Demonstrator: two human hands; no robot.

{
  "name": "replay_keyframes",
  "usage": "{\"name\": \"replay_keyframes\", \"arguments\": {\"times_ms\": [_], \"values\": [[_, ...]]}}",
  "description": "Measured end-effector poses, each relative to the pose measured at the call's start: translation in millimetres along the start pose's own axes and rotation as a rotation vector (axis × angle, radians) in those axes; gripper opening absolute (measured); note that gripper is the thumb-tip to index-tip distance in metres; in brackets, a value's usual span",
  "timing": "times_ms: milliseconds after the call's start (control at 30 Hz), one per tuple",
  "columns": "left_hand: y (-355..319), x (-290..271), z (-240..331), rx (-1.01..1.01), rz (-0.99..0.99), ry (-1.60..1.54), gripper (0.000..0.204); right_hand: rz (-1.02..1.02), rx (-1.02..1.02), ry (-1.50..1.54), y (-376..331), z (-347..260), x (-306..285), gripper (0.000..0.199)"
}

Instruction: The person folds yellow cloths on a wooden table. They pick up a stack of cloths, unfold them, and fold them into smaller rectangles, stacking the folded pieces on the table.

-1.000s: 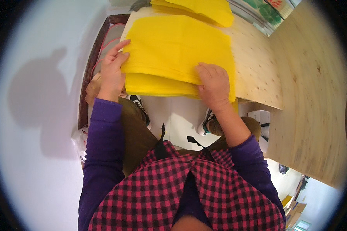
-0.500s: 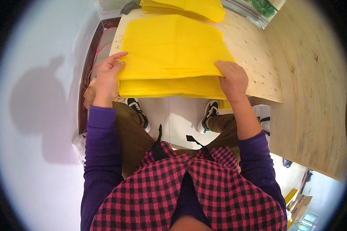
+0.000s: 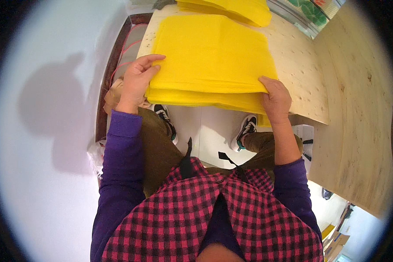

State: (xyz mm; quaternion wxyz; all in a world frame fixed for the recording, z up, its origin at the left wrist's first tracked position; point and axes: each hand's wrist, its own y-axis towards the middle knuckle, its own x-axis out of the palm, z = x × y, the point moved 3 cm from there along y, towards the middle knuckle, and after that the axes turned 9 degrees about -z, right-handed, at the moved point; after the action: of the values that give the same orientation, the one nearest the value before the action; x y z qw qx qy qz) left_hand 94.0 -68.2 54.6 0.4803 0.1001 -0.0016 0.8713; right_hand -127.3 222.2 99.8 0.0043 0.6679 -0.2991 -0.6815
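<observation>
A stack of thin yellow fabric sheets (image 3: 214,52) lies on a pale wooden board, its near part hanging past the front edge in separate layers. My left hand (image 3: 137,81) is at the stack's left edge, forefinger stretched over the top sheet and thumb apart from it; its other fingers are partly hidden. At the near right corner, my right hand (image 3: 277,98) grips the upper sheets with the thumb on top and the fingers underneath. Between the upper sheets and the lower ones a gap shows along the front.
Another pile of yellow sheets (image 3: 231,9) lies farther back on the wooden board (image 3: 299,74). An upright wooden panel (image 3: 356,109) stands at the right. A pale wall (image 3: 52,144) runs along the left. My shoes (image 3: 245,131) are on the floor below.
The whole view has shifted slightly, so the stack appears farther right. My left thumb and forefinger still lie at the left edge, and my right hand keeps its grip on the corner.
</observation>
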Motion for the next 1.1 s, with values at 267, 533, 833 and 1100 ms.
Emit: {"name": "replay_keyframes", "arguments": {"times_ms": [267,533,833,1100], "values": [[-4,-5,0,0.033,-0.041,0.173,0.023,-0.054,0.022,-0.022,-5,-6,-2,0.044],[-7,-6,0,0.071,-0.03,0.347,0.023,-0.112,0.012,0.051,-9,-5,1,0.047],[-8,-8,0,0.005,-0.018,0.485,0.029,-0.069,-0.009,0.057,-16,-6,4,0.041],[-6,-5,-1,-0.067,-0.006,0.499,0.036,-0.163,-0.002,0.127,-23,-4,6,0.049]]}}
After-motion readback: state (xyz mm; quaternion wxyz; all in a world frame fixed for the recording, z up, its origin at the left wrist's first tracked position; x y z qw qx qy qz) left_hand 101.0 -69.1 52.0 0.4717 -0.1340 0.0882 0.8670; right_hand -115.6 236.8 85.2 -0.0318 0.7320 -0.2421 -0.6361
